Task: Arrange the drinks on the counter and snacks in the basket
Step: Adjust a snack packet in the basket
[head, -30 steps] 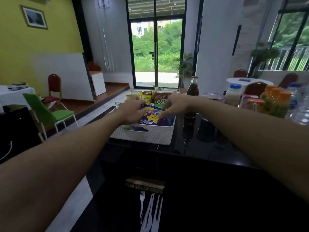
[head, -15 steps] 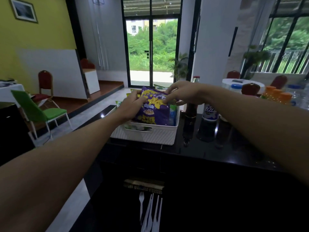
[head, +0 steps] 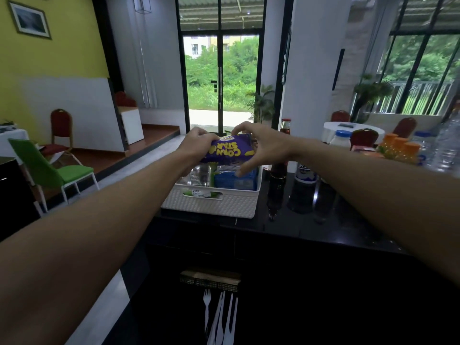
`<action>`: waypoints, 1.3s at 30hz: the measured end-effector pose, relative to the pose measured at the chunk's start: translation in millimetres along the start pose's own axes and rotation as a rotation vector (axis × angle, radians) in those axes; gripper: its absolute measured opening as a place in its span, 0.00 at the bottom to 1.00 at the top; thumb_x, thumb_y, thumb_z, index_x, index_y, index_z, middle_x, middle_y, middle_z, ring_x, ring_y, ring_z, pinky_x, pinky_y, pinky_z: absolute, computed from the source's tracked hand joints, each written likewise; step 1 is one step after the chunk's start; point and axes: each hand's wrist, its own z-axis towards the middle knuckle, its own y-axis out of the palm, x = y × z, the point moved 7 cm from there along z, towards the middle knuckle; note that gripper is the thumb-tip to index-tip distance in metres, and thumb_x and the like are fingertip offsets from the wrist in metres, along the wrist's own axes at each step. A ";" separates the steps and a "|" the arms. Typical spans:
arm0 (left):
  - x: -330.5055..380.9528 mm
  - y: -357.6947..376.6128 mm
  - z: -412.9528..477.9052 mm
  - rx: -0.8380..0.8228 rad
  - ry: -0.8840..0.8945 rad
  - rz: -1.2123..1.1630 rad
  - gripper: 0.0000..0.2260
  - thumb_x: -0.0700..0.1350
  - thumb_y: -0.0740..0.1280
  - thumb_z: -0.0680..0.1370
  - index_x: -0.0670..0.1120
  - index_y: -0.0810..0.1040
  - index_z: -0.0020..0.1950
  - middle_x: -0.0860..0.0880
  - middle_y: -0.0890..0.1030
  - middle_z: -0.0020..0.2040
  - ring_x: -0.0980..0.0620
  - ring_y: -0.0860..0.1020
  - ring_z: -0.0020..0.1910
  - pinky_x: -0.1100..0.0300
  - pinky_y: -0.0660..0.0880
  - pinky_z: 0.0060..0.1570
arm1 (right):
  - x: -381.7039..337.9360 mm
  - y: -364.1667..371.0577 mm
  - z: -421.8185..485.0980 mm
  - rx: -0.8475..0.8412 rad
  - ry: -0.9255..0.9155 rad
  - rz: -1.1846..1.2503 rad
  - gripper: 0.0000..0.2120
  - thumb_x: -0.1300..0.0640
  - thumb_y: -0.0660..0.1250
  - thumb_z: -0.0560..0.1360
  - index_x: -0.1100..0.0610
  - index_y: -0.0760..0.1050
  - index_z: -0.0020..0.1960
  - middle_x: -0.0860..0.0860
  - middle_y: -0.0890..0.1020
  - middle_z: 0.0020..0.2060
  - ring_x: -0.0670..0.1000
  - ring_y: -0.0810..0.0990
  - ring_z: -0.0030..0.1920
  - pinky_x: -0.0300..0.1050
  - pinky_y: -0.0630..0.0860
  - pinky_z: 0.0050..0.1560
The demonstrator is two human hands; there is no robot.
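Purple Corn Star bag (head: 231,151) held just above white basket (head: 211,202); left hand (head: 196,145) & right hand (head: 266,148) fingers gripping its ends. Risk: right wrist clips cola bottle (head: 277,178) just right of basket, toppling it on table (head: 323,227).

Purple snack bag (head: 231,151) with yellow lettering (upside down to the camera), held above the white basket (head: 216,204). The left hand (head: 196,145) grips its left end and the right hand (head: 263,148) curls over its right end. The basket is woven-textured with a slot handle and stands on the black counter (head: 311,227); it holds a blue packet (head: 234,179) and clear-wrapped items. A dark red-capped bottle (head: 280,168) stands just beside the basket's right wall, followed by a bottle with a white and blue label (head: 305,175). Farther right are a white bottle with a blue cap (head: 341,140), orange-capped bottles (head: 398,148) and a clear water bottle (head: 448,148). White plastic forks (head: 220,317) lie on the near dark surface.
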 end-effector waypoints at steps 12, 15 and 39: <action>19.0 -20.0 -22.8 -0.065 0.135 -0.068 0.20 0.61 0.56 0.81 0.47 0.77 0.49 0.45 0.79 0.56 0.49 0.76 0.43 0.54 0.71 0.41 | 13.2 -13.4 -6.7 -0.033 0.190 0.223 0.15 0.49 0.72 0.76 0.53 0.79 0.60 0.56 0.84 0.52 0.56 0.84 0.51 0.51 0.83 0.51; 26.0 -21.5 -32.2 -0.079 0.286 -0.001 0.23 0.61 0.55 0.81 0.44 0.79 0.54 0.46 0.81 0.55 0.50 0.76 0.43 0.55 0.72 0.39 | 16.9 -7.9 -4.8 -0.065 0.252 0.309 0.18 0.49 0.72 0.76 0.53 0.75 0.63 0.58 0.83 0.54 0.62 0.85 0.52 0.60 0.82 0.56; -20.4 5.7 -14.9 -0.039 0.558 0.658 0.12 0.51 0.59 0.84 0.47 0.79 0.50 0.46 0.76 0.49 0.48 0.73 0.51 0.54 0.67 0.50 | 54.1 32.3 19.6 -0.157 0.350 -0.051 0.16 0.41 0.68 0.78 0.50 0.82 0.59 0.53 0.82 0.51 0.53 0.84 0.48 0.45 0.82 0.41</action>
